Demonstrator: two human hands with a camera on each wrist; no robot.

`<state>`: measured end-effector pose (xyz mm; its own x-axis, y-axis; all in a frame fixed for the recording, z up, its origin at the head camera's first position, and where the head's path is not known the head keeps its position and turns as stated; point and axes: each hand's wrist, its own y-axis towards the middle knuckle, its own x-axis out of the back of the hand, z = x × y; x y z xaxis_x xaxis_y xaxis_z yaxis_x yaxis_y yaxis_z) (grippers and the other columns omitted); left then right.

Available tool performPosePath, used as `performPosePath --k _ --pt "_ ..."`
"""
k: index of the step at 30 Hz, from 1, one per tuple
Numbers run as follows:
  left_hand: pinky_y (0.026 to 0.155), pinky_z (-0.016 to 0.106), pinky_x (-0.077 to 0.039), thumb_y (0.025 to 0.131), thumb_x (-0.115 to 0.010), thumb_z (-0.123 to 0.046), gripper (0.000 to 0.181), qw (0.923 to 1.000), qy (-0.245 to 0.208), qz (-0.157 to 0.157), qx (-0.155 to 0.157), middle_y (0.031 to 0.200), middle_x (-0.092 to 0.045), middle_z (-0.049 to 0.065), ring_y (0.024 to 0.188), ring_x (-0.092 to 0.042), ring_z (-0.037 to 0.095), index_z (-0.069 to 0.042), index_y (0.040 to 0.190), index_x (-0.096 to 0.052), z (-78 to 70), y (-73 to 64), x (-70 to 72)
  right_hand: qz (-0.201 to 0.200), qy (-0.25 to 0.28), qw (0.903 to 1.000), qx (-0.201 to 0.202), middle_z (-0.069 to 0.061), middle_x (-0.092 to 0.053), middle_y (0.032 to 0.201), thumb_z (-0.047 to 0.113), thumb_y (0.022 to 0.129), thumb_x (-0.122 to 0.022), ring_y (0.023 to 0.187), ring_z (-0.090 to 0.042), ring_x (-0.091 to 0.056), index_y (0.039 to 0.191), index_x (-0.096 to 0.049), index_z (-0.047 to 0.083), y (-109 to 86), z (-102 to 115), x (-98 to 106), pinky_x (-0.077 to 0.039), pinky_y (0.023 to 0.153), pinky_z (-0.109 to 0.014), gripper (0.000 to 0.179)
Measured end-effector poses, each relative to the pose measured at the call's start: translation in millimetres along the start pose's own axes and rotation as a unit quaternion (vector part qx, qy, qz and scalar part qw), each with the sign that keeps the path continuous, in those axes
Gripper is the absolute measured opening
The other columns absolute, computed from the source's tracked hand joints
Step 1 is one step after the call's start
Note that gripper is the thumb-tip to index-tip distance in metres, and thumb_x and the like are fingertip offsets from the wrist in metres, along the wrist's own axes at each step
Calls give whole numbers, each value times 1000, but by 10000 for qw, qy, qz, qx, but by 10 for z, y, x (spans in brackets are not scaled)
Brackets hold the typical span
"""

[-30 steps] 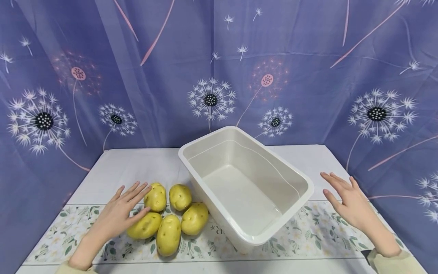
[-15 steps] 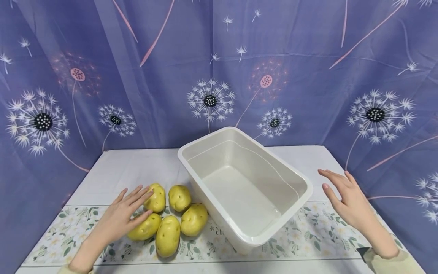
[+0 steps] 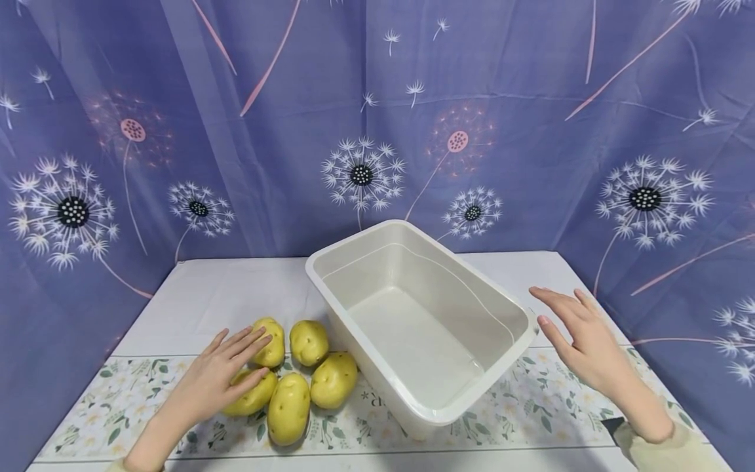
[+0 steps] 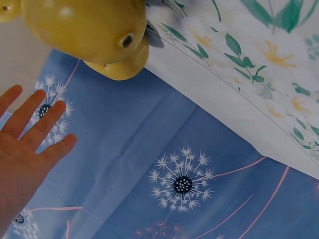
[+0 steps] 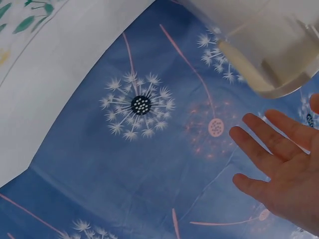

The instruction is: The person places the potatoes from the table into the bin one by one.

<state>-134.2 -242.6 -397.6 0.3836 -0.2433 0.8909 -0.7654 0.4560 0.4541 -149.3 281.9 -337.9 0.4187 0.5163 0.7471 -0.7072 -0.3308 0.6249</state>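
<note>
Several yellow potatoes (image 3: 289, 409) lie in a cluster left of a white plastic tub (image 3: 407, 387), which stands turned at an angle on the table. Over the leftmost potatoes, my left hand (image 3: 215, 377) hovers with spread, straight fingers and holds nothing. The left wrist view shows this hand (image 4: 25, 154) apart from the potatoes (image 4: 89, 30). Beside the tub's right corner is my right hand (image 3: 586, 344), its fingers extended toward the rim; nothing is in it. In the right wrist view a gap shows between the fingers (image 5: 254, 149) and the tub (image 5: 269, 50).
The white table (image 3: 236, 285) carries a floral runner (image 3: 135, 400) across its front part. Purple curtains (image 3: 283, 164) with dandelion prints hang behind the table and along both sides.
My right hand has moved left, closer to the tub's right corner. My left hand has shifted slightly right over the potatoes. The tub and potatoes stay in place.
</note>
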Motion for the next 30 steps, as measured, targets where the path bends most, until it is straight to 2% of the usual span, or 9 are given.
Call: performPosePath --k 3,7,13,17,23,30 --pt "109 18 8 78 -64 -35 49 10000 -24 6 -17 125 -55 9 115 -50 30 -13 121 -56 -8 4 -12 66 12 10000 38 -19 -55 120 9 85 -53 124 12 -28 127 -49 8 34 25 -18 -10 113 -32 41" --pt "107 15 10 78 -63 -35 49 9999 -36 -62 -155 123 -57 8 114 -50 31 -13 120 -56 -24 13 -35 188 -35 9998 95 -17 -53 123 11 85 -54 126 -2 -35 127 -49 8 74 60 -42 -9 113 -36 42" --pt "107 15 11 76 -64 -35 48 9993 36 -122 -353 121 -58 8 114 -49 32 -12 118 -58 -53 22 -64 383 -149 9989 237 -15 -50 127 13 84 -55 121 -24 -42 126 -49 8 111 97 -70 -10 113 -37 43" --pt "108 16 11 77 -63 -36 47 9991 41 -118 -407 121 -58 7 114 -49 32 -13 118 -59 -72 32 -79 455 -206 9984 282 -14 -49 128 14 84 -56 119 -30 -43 128 -48 10 138 124 -87 -13 112 -37 45" --pt "109 16 10 76 -65 -35 48 9986 -52 -81 -515 121 -58 8 113 -50 33 -14 119 -58 -113 19 -114 514 -331 9973 410 -15 -49 129 16 82 -58 115 -34 -45 129 -47 10 184 173 -115 -26 103 -32 49" --pt "109 16 9 77 -63 -37 53 9987 -108 -10 -495 124 -56 8 115 -49 33 -19 126 -52 -126 -19 -166 1030 -241 9942 171 -13 -39 138 21 84 -57 120 -34 -40 135 -40 13 239 236 -154 -33 93 -48 54"
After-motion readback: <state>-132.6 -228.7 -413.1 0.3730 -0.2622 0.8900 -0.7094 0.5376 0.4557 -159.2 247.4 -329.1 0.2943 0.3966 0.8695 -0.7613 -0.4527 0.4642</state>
